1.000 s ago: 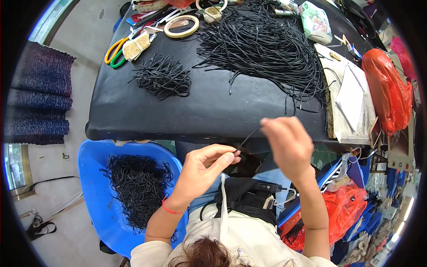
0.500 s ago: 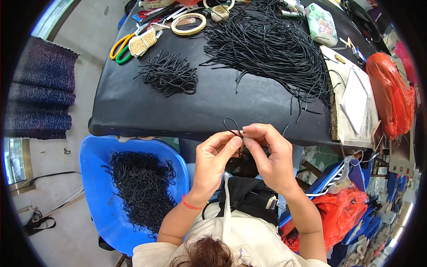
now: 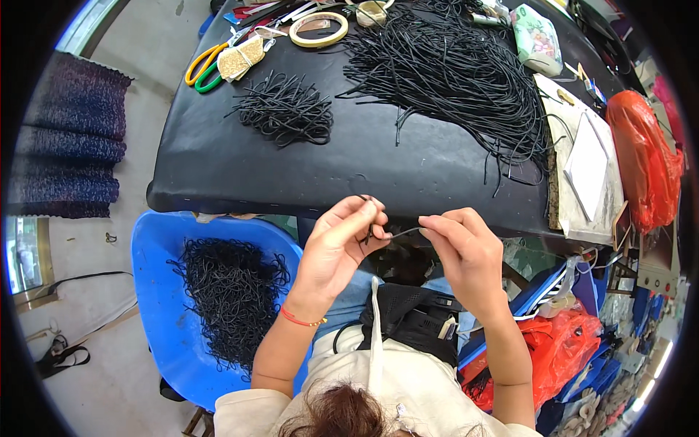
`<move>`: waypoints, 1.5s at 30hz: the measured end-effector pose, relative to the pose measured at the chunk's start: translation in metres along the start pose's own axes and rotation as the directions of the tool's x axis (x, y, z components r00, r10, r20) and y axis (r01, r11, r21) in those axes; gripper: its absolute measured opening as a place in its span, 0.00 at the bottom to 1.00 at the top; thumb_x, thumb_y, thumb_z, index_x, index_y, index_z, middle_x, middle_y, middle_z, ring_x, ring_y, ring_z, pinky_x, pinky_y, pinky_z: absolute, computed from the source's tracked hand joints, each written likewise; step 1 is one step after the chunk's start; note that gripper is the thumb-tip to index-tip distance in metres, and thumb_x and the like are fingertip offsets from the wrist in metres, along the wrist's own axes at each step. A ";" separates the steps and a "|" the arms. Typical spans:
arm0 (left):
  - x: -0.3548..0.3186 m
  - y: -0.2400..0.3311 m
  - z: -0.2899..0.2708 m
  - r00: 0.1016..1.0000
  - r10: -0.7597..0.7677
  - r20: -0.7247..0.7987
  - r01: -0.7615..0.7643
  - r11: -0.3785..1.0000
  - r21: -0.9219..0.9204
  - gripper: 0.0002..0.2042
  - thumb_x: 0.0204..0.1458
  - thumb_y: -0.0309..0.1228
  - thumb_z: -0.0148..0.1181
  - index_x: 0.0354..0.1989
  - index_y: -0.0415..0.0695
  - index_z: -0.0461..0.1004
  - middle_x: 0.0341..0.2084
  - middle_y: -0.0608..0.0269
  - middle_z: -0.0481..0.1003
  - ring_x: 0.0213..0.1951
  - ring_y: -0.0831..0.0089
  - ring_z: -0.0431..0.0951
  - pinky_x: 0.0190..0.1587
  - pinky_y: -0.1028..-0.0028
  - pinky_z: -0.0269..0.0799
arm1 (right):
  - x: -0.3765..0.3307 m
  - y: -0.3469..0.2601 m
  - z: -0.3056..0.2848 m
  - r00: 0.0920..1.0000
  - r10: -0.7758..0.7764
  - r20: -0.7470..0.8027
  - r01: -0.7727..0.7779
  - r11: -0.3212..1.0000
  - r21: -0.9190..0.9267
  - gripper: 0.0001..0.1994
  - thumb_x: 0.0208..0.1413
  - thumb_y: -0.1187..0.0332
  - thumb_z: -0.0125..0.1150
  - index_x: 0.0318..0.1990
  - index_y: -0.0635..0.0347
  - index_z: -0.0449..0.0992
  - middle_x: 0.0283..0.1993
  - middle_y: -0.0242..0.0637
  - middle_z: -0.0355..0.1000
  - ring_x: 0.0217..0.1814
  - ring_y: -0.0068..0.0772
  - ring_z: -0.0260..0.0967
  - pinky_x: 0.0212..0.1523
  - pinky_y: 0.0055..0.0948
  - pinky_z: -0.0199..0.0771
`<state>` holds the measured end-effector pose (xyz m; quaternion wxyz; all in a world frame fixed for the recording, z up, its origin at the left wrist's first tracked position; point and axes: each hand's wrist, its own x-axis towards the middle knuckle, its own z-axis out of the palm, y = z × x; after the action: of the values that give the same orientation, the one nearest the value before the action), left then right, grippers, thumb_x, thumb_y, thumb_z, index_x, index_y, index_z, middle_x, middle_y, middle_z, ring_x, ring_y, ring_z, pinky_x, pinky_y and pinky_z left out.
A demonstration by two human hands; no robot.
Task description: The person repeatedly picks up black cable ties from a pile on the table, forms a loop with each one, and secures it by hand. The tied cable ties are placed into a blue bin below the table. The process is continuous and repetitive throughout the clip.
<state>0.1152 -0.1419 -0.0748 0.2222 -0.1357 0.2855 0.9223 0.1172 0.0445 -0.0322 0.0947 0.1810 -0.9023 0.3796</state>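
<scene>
A short black cord (image 3: 397,234) runs between my two hands, just in front of the black table (image 3: 240,175). My left hand (image 3: 336,244) pinches one end, where the cord forms a small loop. My right hand (image 3: 466,256) pinches the other end between thumb and forefinger. A big tangle of long black cords (image 3: 451,73) lies on the table's far right. A smaller heap of short cord pieces (image 3: 285,111) lies on the far left part of the table. To my left a blue tub (image 3: 156,291) holds a mass of black looped cords (image 3: 231,297).
Yellow and green scissors (image 3: 202,67), a tape roll (image 3: 318,29) and a small pouch (image 3: 537,38) lie at the table's far edge. White papers (image 3: 587,166) and an orange bag (image 3: 641,156) are at the right. A black bag (image 3: 411,320) rests on my lap. Dark folded cloth (image 3: 69,138) lies left.
One second ago my right hand was raised, pulling the cord up and away. Both hands then came together, and now they are drawn slightly apart with the cord stretched between them.
</scene>
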 end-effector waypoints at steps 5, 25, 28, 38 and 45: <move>-0.006 -0.001 0.013 0.996 -0.093 -0.002 0.090 0.966 0.241 0.06 0.53 0.27 0.54 0.35 0.38 0.73 0.30 0.60 0.75 0.33 0.76 0.76 0.37 0.76 0.74 | 0.008 -0.003 0.010 0.968 -0.252 -0.009 0.249 0.962 -0.114 0.13 0.34 0.78 0.60 0.34 0.64 0.73 0.28 0.36 0.66 0.27 0.34 0.65 0.27 0.29 0.66; -0.011 0.001 0.021 0.986 0.096 0.134 -0.147 0.880 0.451 0.12 0.53 0.24 0.53 0.45 0.36 0.70 0.32 0.62 0.73 0.32 0.78 0.73 0.39 0.77 0.72 | 0.006 -0.008 0.001 0.985 0.001 0.172 -0.037 0.978 0.204 0.07 0.46 0.80 0.56 0.35 0.65 0.72 0.28 0.40 0.66 0.29 0.37 0.66 0.30 0.29 0.67; -0.010 -0.003 0.015 0.982 0.180 0.058 -0.184 0.830 0.527 0.10 0.53 0.23 0.53 0.44 0.35 0.70 0.35 0.60 0.74 0.34 0.79 0.74 0.39 0.78 0.72 | -0.002 -0.021 -0.002 0.939 0.211 0.271 -0.292 0.906 0.307 0.09 0.49 0.80 0.55 0.40 0.65 0.72 0.31 0.39 0.69 0.30 0.27 0.68 0.30 0.26 0.68; -0.014 -0.011 0.019 0.964 0.265 -0.024 -0.220 0.846 0.486 0.09 0.50 0.21 0.56 0.40 0.35 0.72 0.33 0.61 0.75 0.35 0.79 0.74 0.39 0.80 0.72 | -0.008 -0.020 0.013 0.879 0.411 0.242 -0.468 0.640 0.609 0.04 0.53 0.74 0.57 0.34 0.66 0.73 0.27 0.32 0.73 0.28 0.13 0.66 0.28 0.15 0.67; -0.016 -0.028 0.023 0.813 0.580 0.046 -0.401 0.501 0.767 0.13 0.45 0.20 0.59 0.40 0.35 0.68 0.29 0.58 0.76 0.34 0.75 0.77 0.39 0.78 0.72 | -0.007 -0.022 0.028 0.871 0.479 0.108 -0.467 0.739 0.485 0.07 0.51 0.72 0.61 0.31 0.66 0.71 0.24 0.30 0.70 0.24 0.12 0.63 0.24 0.13 0.63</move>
<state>0.1398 -0.1134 -0.0636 -0.0478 -0.0451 0.6863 0.7243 0.1310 0.0119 -0.0396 -0.0436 -0.0403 -0.7887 0.6119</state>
